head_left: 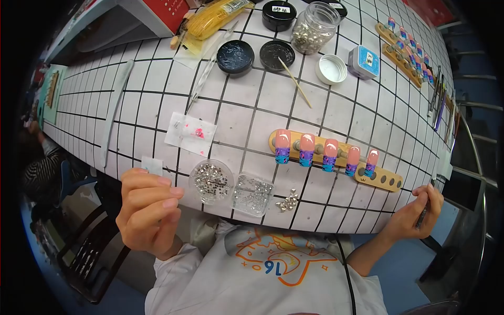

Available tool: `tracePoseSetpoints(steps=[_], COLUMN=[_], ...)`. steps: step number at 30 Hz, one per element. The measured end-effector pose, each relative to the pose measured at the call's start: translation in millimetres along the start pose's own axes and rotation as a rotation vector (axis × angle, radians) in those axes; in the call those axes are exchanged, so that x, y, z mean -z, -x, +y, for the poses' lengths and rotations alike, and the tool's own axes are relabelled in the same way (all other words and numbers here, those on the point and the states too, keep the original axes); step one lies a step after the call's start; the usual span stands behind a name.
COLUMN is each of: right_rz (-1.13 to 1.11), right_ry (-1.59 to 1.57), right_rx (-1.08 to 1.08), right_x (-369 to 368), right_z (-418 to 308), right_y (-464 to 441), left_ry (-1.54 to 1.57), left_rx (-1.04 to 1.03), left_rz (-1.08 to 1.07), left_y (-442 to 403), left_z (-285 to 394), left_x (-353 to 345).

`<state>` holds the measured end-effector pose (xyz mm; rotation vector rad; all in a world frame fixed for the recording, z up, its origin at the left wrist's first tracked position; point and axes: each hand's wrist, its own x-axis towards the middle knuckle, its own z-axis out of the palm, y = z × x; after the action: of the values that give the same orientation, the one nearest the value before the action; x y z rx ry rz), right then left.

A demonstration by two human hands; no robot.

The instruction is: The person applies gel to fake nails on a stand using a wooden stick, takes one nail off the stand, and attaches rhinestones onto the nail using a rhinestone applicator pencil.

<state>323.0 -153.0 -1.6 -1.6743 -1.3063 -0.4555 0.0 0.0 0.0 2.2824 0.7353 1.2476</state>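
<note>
My left hand [148,210] is raised at the front left edge of the table, fingers loosely curled, nothing visible in them. Near it are a round clear container [211,181] of silver rhinestones, a square clear box [253,195] of small stones and a loose pile of silver studs [286,201]. My right hand [420,211] is closed around a thin dark pen-like tool [421,218] at the right edge. Between the hands, five pink false nails [329,154] with purple and blue patterned tips stand on wooden holders [386,180].
Behind lie open black jars [235,56], a wooden stick [296,84], a glass jar of beads [314,31], a white lid [331,69] and a blue-labelled box [364,62]. More nails stand on a rack [401,64]. A nail file [116,113] and pink-stained paper [190,133] lie left.
</note>
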Motion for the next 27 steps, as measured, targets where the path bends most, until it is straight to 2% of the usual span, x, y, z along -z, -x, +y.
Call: tracePoseSetpoints(steps=[5,15,18,20,23,25,27], right_rz=[0.097,0.081,0.012,0.061,0.065,0.071,0.079], right_ry=[0.073,0.095,0.078,0.083,0.06,0.033,0.008], right_rx=[-0.032,-0.033,-0.017,-0.027,-0.037,-0.05,-0.06], right_x=[-9.0,-7.9,-4.8,-8.7,-9.8,-10.1,-8.9], right_z=[-3.5,-2.7,-1.4,-3.8,-6.4,-8.2,-9.3], right_y=[-2.7,-2.3,-0.9,-1.7,-0.6,-0.2,1.2], left_ry=[-0.069,-0.059,0.003,0.159,0.362,0.458,0.776], left_rx=[-0.027,-0.039,-0.062,-0.084,-0.108,-0.075,-0.009], left_rz=[-0.081,-0.083,-0.126,-0.157,-0.324,-0.553,-0.382], left_y=[-3.9,-1.6,-9.0,-21.2,-52.2,-74.7,-71.9], left_z=[-7.4,-14.6,-11.5,-6.6,0.5,9.5,15.5], left_x=[4.0,13.1,11.8,6.9,8.6,14.6,4.8])
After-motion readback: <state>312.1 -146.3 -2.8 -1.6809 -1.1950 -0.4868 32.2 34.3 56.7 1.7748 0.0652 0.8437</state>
